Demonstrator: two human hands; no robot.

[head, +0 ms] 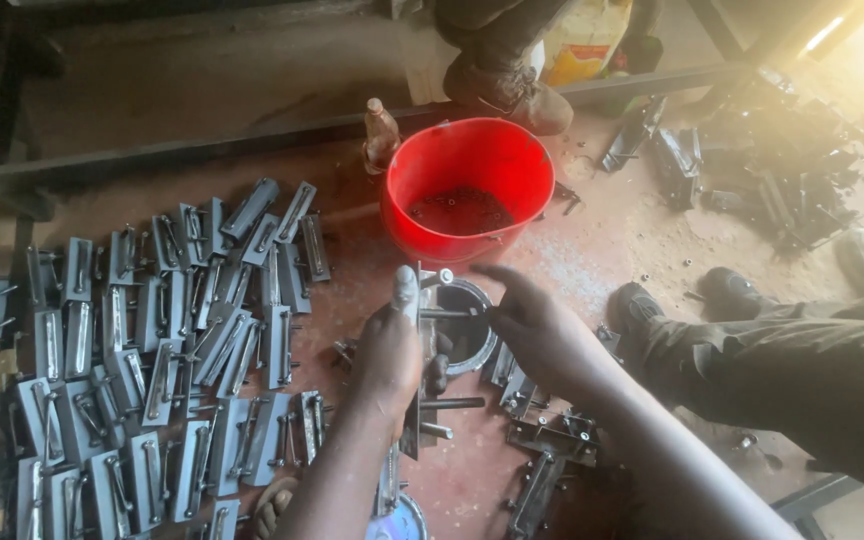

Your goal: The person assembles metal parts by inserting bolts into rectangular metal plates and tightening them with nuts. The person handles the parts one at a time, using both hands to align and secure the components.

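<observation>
My left hand [389, 350] grips an upright grey metal latch plate [422, 330] with bolts sticking out of its side. To its right, my right hand [532, 325] has fingers on a bolt at the top of that plate, beside a round metal ring [464, 335] on the floor. Just beyond both hands stands a red plastic bucket [467, 185] with small dark screws in its bottom. A spread of many grey metal latch parts [162, 350] covers the floor to the left of my left hand.
A brown glass bottle [380, 135] stands left of the bucket. Another person's shoe [512, 90] rests beyond the bucket, and a trousered leg [802, 360] lies at the right. Dark metal scraps [762, 170] are piled at the far right. Loose metal pieces [552, 450] lie under my right arm.
</observation>
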